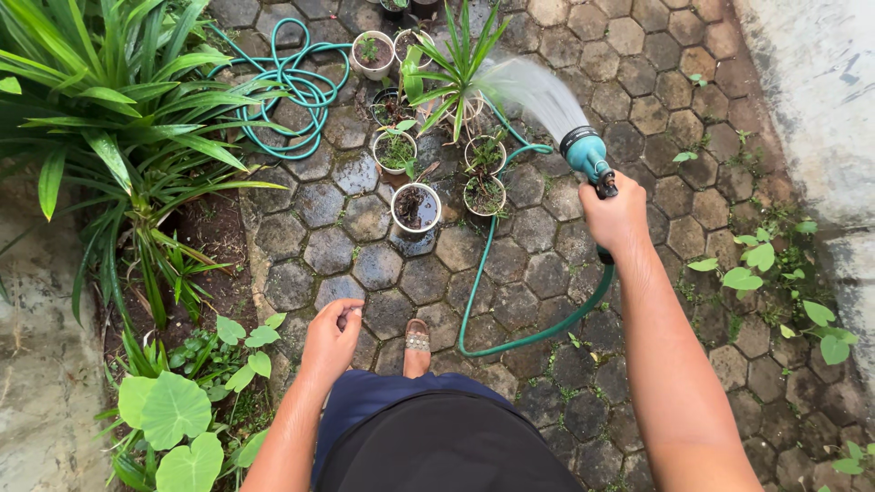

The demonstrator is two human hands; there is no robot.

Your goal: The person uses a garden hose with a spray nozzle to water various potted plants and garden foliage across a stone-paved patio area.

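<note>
My right hand (618, 219) grips a teal spray nozzle (586, 155) on a green garden hose (538, 333). A white fan of water (529, 89) leaves the nozzle toward a tall spiky potted plant (458, 64). Around that plant stand several small pots (416, 207), some white, some dark, holding soil and seedlings. My left hand (332, 335) hangs loosely closed at my side, holding nothing I can see. One sandalled foot (416, 346) shows below, above my dark shorts.
The hose lies coiled at the back (292, 87) on wet hexagonal paving stones (369, 264). A bed of long-leaved plants (100, 118) fills the left. A pale wall (820, 100) with weeds at its foot borders the right.
</note>
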